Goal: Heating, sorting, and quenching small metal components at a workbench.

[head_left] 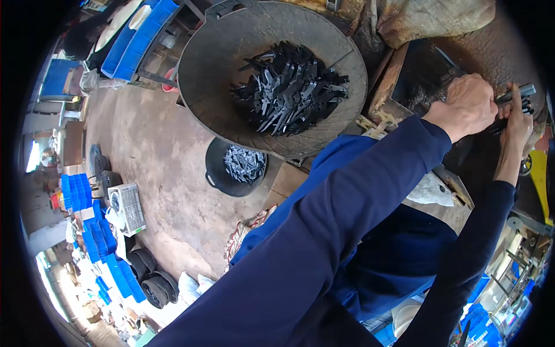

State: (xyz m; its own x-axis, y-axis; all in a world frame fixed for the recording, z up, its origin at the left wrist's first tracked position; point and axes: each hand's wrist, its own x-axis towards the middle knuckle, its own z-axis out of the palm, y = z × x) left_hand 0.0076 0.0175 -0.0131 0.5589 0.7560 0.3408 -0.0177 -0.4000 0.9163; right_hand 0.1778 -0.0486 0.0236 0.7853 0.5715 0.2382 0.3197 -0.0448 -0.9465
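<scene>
My left hand [467, 106] is closed in a fist, back of the hand up, over the dark work surface at the upper right. What its fingers hold is hidden. Just right of it, my right hand [516, 124] has its fingers bent around a dark metal piece with a silvery rounded end [526, 90]; its exact kind is unclear. The two hands are close together. A thin metal rod [446, 58] lies beyond my left hand in a dark, wood-edged tray [395, 81]. Left of the hands, a wide round pan [208, 75] holds a heap of dark, elongated metal parts [292, 87].
Below the pan, a black tub [215, 180] of silvery metal parts [245, 163] stands on the concrete floor [150, 144]. Blue bins [98, 237], a white crate [128, 207] and black tubs [159, 289] line the left. A yellow machine part [540, 185] stands at far right.
</scene>
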